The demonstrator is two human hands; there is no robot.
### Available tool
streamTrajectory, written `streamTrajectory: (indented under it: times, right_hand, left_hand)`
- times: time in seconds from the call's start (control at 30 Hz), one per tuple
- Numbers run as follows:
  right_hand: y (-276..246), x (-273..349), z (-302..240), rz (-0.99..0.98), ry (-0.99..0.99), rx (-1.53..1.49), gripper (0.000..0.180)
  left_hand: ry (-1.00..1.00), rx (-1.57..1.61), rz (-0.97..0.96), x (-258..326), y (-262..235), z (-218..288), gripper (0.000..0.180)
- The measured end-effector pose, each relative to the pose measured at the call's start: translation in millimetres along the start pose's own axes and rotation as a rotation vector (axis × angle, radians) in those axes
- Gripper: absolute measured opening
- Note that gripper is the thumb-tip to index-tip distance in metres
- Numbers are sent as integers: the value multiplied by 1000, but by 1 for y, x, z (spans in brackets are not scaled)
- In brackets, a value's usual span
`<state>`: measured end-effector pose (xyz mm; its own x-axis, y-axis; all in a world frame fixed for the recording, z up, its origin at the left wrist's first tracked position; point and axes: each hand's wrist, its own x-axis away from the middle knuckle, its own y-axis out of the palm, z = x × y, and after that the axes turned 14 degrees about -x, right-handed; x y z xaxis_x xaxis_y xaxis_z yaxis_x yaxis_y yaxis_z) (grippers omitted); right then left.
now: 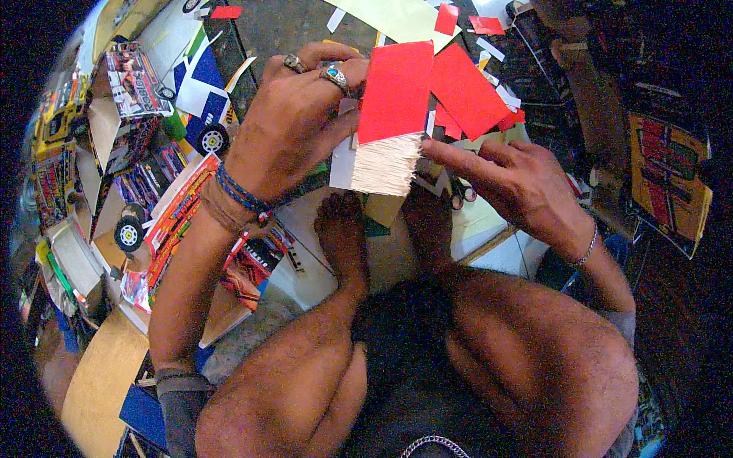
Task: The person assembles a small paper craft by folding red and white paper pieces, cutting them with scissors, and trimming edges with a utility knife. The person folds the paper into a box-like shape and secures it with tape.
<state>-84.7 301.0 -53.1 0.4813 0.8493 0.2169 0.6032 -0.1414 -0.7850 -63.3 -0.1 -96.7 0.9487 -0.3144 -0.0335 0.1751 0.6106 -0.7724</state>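
Seated low, a person works over a floor littered with paper scraps. Both hands meet in the middle of the scene. The left hand [294,114], wearing two rings and braided wristbands, is closed around the far left edge of a flat card piece [388,122] covered in glossy red paper above and bare pale cardboard below. The right hand [510,179], with a thin chain bracelet, presses extended fingers against the card's right edge. Just beyond lies another loose red paper sheet [467,90]. At far left stand colourful printed cardboard toy trucks [164,130] with black wheels. Bare feet [341,229] rest near, under the card.
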Motion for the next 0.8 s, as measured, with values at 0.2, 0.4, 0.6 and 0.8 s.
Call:
streamTrajectory:
  times: [0.2,0.4,0.6,0.8]
  right_hand:
    - [-6,1,-9,-33,49,12,77]
    - [-5,6,-15,-12,30,63,76]
    - [-7,14,-15,-16,73,69,75]
    - [-16,30,-9,-76,98,178,78]
  left_hand:
    - [212,-191,111,-5,0,-7,45]
    - [359,-407,158,0,-1,-27,37]
    - [222,32,-22,2,-5,-20,21]
    - [442,-437,196,-14,4,-22,35]
